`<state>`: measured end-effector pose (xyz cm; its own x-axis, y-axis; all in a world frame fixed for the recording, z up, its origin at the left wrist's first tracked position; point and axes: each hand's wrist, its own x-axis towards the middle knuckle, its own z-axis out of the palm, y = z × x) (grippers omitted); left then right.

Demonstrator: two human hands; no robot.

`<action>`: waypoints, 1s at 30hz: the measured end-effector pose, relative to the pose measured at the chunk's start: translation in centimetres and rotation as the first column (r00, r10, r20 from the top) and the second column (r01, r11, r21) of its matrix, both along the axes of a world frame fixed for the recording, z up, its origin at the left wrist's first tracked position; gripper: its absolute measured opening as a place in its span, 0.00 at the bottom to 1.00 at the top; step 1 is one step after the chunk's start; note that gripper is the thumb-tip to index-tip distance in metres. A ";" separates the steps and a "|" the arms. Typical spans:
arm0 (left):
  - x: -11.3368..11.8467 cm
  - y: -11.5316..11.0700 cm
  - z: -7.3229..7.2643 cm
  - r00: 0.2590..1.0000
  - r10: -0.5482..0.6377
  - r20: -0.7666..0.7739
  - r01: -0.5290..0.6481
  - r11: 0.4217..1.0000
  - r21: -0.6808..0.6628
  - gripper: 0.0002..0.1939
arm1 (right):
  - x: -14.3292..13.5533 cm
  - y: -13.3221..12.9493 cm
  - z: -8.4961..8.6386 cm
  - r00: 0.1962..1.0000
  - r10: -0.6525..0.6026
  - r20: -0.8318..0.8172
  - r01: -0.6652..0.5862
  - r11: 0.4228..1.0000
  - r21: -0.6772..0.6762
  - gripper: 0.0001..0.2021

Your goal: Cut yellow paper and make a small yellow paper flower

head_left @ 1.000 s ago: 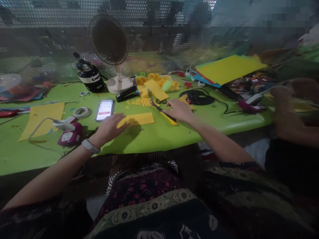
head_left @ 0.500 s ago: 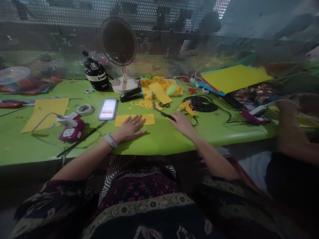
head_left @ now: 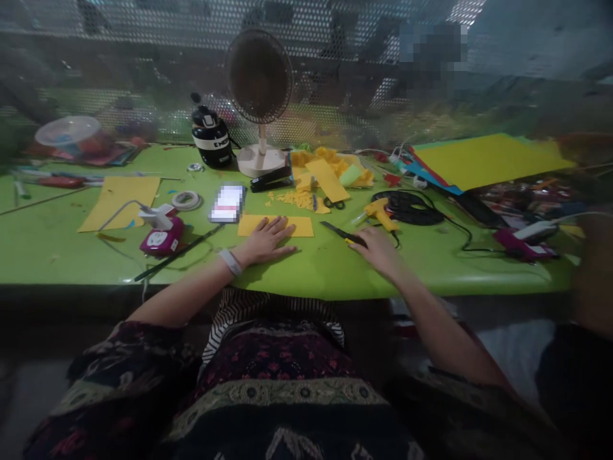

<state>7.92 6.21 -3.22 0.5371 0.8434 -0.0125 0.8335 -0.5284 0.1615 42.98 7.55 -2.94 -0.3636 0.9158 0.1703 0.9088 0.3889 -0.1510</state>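
Flat and open, the left hand [head_left: 265,243] rests on the yellow paper strip [head_left: 301,227], which lies near the middle of the front edge of the green bench [head_left: 306,275]. Right of it, the right hand [head_left: 378,246] grips a black-and-yellow cutting tool [head_left: 338,231], its dark tip towards the strip; scissors or knife, I cannot tell.

At the front edge, towards the left corner, a cord [head_left: 145,291] hangs down near the purple adapter [head_left: 161,239]; one pull on it could perhaps drag the adapter down. The strip could turn if the palm presses too lightly. The left thumb, stretched towards the tool, could be cut if the tip slips. The yellow glue gun [head_left: 378,207] lies just beyond the right hand, so the knuckles could knock it.

As for writing, the phone [head_left: 227,203] shows only a blurred screen. On the bottle [head_left: 213,144], near the rear edge, "EN" seems readable; the following letters are uncertain.
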 end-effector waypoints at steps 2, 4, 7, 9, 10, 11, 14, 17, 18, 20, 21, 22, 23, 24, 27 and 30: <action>0.0 0.1 -0.1 1.000 0.017 0.007 -0.017 1.000 0.007 0.42 | 0.4 0.3 0.1 0.999 0.046 -0.007 -0.046 0.999 -0.009 0.12; 0.0 0.1 -0.1 1.000 0.027 0.010 -0.027 1.000 0.000 0.42 | 0.7 0.6 0.3 0.995 0.094 -0.019 -0.094 0.995 -0.014 0.12; 0.1 0.1 -0.1 1.000 0.022 0.020 -0.022 1.000 -0.011 0.42 | 0.8 0.4 0.4 0.991 0.124 -0.047 -0.125 0.992 -0.024 0.12; 0.0 0.1 -0.1 0.999 0.021 0.026 -0.021 1.000 -0.007 0.42 | 0.6 0.1 0.4 0.990 0.126 -0.070 -0.128 0.991 -0.025 0.12; 0.0 0.1 -0.1 0.999 0.024 0.027 -0.024 1.000 -0.006 0.42 | 0.5 -0.1 0.4 0.989 0.128 -0.080 -0.130 0.991 -0.021 0.12; 0.0 0.1 -0.1 0.999 0.027 0.025 -0.026 1.000 -0.008 0.42 | 0.4 -0.4 0.5 0.988 0.131 -0.086 -0.132 0.991 -0.014 0.12; -0.1 0.0 0.0 0.999 0.030 0.018 -0.030 0.999 -0.016 0.42 | 0.2 -1.0 0.6 0.986 0.136 -0.093 -0.136 0.991 0.004 0.11; -0.2 0.0 0.0 1.000 0.025 0.017 -0.025 1.000 -0.015 0.42 | 0.1 -1.2 0.8 0.988 0.128 -0.086 -0.128 0.992 -0.002 0.11; -0.2 0.0 0.0 1.000 0.023 0.017 -0.023 1.000 -0.014 0.42 | 0.0 -1.2 0.9 0.989 0.123 -0.082 -0.124 0.992 -0.009 0.11; -0.3 -0.1 0.1 1.000 0.022 0.013 -0.022 1.000 -0.018 0.42 | -0.1 -1.2 0.9 0.990 0.117 -0.073 -0.119 0.993 -0.021 0.11; -0.2 -0.1 0.2 1.000 0.023 0.009 -0.022 1.000 -0.022 0.42 | -0.2 -1.2 1.0 0.991 0.115 -0.070 -0.117 0.993 -0.025 0.11; -0.2 -0.2 0.3 1.000 0.024 0.005 -0.024 0.999 -0.024 0.42 | -0.2 -1.3 1.0 0.991 0.114 -0.070 -0.116 0.993 -0.028 0.11; -0.2 -0.2 0.4 1.000 0.026 -0.001 -0.026 0.999 -0.026 0.42 | -0.3 -1.3 1.1 0.991 0.114 -0.070 -0.116 0.993 -0.030 0.11; -0.2 -0.3 0.5 1.000 0.027 -0.005 -0.028 0.999 -0.026 0.42 | -0.3 -1.3 1.1 0.991 0.116 -0.070 -0.118 0.992 -0.032 0.11; -0.1 -0.4 0.6 0.999 0.031 -0.014 -0.031 0.999 -0.022 0.43 | -0.3 -1.5 1.2 0.991 0.114 -0.067 -0.117 0.992 -0.041 0.12; -0.1 -0.4 0.7 0.999 0.029 -0.014 -0.029 0.999 -0.025 0.43 | -0.3 -1.6 1.2 0.991 0.109 -0.074 -0.113 0.993 -0.045 0.11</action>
